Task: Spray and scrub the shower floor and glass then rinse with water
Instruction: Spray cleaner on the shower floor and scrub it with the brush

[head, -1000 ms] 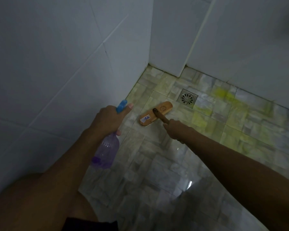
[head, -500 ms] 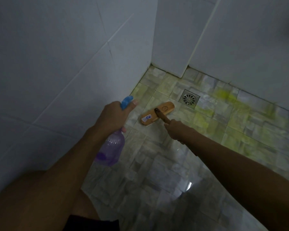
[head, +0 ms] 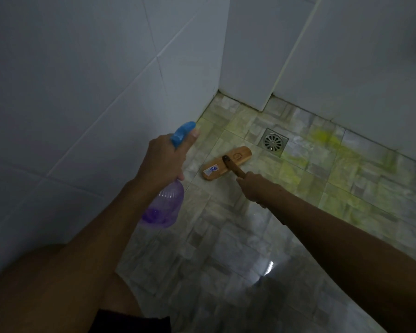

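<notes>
While both hands grip tools, wooden scrub brush (head: 227,162) head lies flat on shower floor (head: 238,236), long axis toward drain (head: 273,141).
Right hand (head: 254,186) fingers closed around brush handle; left hand (head: 165,162) fingers wrapped on spray bottle (head: 165,205), nozzle pointing at corner.

Both of this person's forearms are showing bare from the elbow down, with no sleeve reaching into sight on either side. The left hand (head: 162,162) and the right hand (head: 256,187) are wearing no gloves, and I am seeing no ring, watch or wristband on them. One short, plain thumbnail is catching a little light on the left hand. Low at the left, a bare knee (head: 41,267) is showing, and just below it a strip of dark, nearly black garment (head: 130,322) is running along the bottom edge; it is too dim to tell the fabric.
</notes>
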### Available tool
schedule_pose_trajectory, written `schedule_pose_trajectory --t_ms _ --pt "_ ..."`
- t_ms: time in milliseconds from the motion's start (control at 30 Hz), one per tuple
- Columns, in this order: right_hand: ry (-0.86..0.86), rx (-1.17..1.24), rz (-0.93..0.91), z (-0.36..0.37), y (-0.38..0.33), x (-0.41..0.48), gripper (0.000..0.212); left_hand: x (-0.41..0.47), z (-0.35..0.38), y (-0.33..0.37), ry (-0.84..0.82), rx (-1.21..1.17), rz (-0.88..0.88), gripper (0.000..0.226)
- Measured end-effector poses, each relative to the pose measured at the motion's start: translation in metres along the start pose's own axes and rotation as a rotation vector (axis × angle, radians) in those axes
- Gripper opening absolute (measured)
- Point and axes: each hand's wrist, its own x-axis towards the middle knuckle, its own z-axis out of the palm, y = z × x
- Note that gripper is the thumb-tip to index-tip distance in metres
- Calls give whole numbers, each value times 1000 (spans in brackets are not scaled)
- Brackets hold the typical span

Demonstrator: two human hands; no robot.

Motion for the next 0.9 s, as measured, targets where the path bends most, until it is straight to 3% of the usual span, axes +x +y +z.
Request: schedule_pose_trajectory --t_ms 233,367,533,900 --pt "-12 -79 4 -6 4 3 48 5 -20 -4 25 98 -49 67" --pt "39 -19 -4 -34 -46 51 38 14 -28 -11 76 88 -85 71" --pt "109 95 -17 -75 -89 105 42 16 -27 -21 133 92 -101 76" --pt "-11 -198 -35 -53 39 63 48 13 -33 -15 123 66 -113 77"
